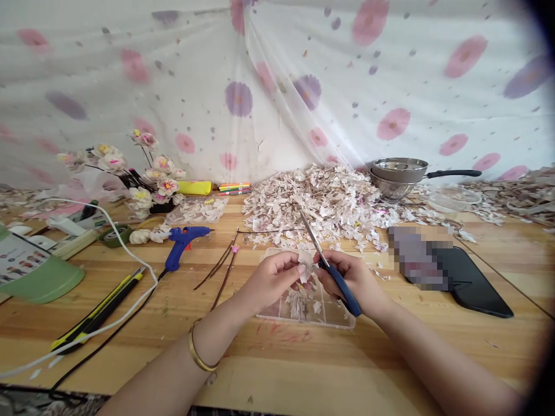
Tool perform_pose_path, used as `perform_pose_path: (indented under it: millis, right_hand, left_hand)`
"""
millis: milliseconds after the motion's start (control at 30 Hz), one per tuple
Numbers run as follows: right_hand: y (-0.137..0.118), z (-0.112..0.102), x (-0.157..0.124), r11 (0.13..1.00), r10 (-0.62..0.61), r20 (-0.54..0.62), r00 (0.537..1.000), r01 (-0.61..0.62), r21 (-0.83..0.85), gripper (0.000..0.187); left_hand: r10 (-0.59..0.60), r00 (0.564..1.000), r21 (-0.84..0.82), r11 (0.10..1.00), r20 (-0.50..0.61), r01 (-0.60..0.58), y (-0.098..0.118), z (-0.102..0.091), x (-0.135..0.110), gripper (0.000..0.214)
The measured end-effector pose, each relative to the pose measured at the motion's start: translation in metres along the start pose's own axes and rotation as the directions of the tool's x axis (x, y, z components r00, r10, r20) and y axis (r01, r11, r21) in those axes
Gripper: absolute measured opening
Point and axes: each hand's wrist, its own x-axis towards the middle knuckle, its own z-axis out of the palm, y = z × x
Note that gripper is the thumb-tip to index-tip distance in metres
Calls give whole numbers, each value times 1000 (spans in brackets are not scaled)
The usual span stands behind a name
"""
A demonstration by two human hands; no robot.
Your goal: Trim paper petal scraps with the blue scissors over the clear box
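My left hand (271,280) pinches a thin, off-white petal-like piece (306,270) between thumb and fingers. In my right hand (358,283) is a pair of scissors (344,290) with dark blue handles, its metal blades pointing up and away. Both hands are close together, the piece just left of the scissors' pivot. Beneath them lies a clear plastic compartment tray (277,316), partly hidden by the hands, with a small heap of pale scraps (298,305) in its middle compartment. Behind the tray rises a large pile of pale, papery scraps (321,196).
On the left are a blue glue gun (180,245), a yellow-black utility knife (99,309), a white cable (150,263) and handmade flowers (158,179). Thin brown stems (223,277) lie near my left forearm. To the right are a dark phone-like slab (481,286) and metal strainers (396,176).
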Motion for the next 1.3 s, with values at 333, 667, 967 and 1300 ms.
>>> perform_pose_path:
  millis: [333, 667, 967, 1300]
  right_hand:
    - [-16, -6, -2, 985, -22, 12, 1000, 23, -173, 50]
    - [-1, -4, -3, 979, 61, 271, 961, -4, -204, 35]
    - [-13, -5, -4, 990, 77, 321, 944, -33, -140, 52]
    - [-8, -5, -4, 983, 27, 300, 954, 30, -183, 48]
  left_hand:
    - [58, 966, -15, 998, -253, -63, 17, -17, -3, 23]
    - [306, 868, 69, 950, -392, -304, 19, -21, -4, 33]
    - [304, 893, 98, 953, -333, -288, 16, -16, -7, 51]
    - [294, 902, 105, 956, -315, -275, 13, -11, -7, 52]
